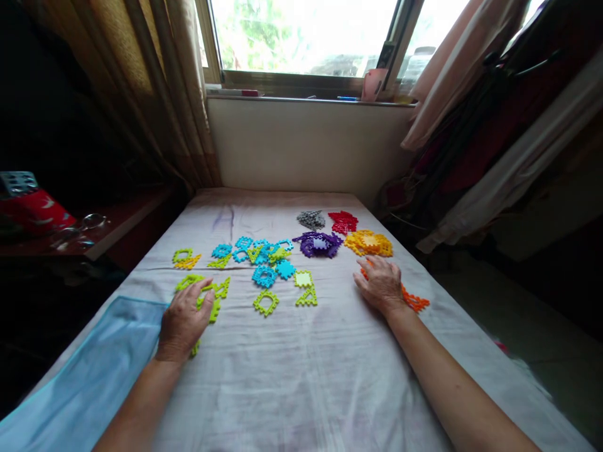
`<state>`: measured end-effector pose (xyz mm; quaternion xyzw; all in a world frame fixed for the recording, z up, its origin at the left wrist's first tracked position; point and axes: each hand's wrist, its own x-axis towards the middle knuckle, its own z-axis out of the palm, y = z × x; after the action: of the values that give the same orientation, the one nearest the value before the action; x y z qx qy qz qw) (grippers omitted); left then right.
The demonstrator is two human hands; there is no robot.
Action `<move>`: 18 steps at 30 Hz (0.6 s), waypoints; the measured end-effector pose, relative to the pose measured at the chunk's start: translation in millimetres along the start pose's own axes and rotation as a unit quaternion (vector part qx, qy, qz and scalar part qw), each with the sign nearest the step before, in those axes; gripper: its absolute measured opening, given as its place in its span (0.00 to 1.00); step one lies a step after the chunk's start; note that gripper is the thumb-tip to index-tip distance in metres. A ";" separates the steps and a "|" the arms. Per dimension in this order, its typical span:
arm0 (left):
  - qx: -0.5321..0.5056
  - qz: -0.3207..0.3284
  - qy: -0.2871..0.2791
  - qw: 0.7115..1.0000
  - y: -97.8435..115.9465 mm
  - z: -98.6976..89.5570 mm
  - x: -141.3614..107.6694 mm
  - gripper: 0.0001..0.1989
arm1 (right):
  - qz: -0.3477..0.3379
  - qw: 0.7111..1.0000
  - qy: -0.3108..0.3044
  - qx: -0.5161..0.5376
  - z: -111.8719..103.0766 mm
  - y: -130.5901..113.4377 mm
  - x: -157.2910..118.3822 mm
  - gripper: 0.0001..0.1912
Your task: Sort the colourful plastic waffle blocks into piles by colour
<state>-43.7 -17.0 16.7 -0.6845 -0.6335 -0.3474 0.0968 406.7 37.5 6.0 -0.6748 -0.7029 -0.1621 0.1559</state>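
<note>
On the left, my left hand (186,317) rests over several lime green toothed interlocking pieces (221,288), fingers apart. My right hand (380,282) lies spread over orange pieces (415,302), which its palm partly hides. Between my hands are a lime green square frame piece (266,303) and a green triangle piece (307,296) below a pale green square (303,279). Blue pieces (264,276), some mixed with green ones, form a loose group beyond them. Yellow pieces (370,242) are heaped just past my right hand, beside a purple pile (318,244).
A grey pile (311,219) and a red pile (343,221) sit farther back on the white sheet (282,389). A light blue cloth (117,339) covers the left edge. Past the sheet are a low wall, a window and hanging clothes (471,150).
</note>
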 end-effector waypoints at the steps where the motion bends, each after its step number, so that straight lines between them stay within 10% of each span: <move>1: 0.020 -0.014 -0.007 1.000 -8.2 -0.4 -4.4 0.22 | -0.017 1.000 0.001 0.016 -1.3 -12.6 -0.8 0.20; 8: 0.083 -0.060 -0.034 0.994 -33.6 15.4 -32.5 0.30 | -0.146 0.972 -0.127 0.135 -13.9 -102.6 -11.2 0.22; 18: -0.030 -0.023 -0.047 0.998 18.9 54.7 3.6 0.25 | -0.176 0.946 -0.129 0.239 -4.9 -148.6 -3.4 0.23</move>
<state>-6.9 13.8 -15.8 -0.6881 -0.6419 -0.3361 0.0385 258.4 26.8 6.3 -0.4979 -0.8430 0.0747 0.1896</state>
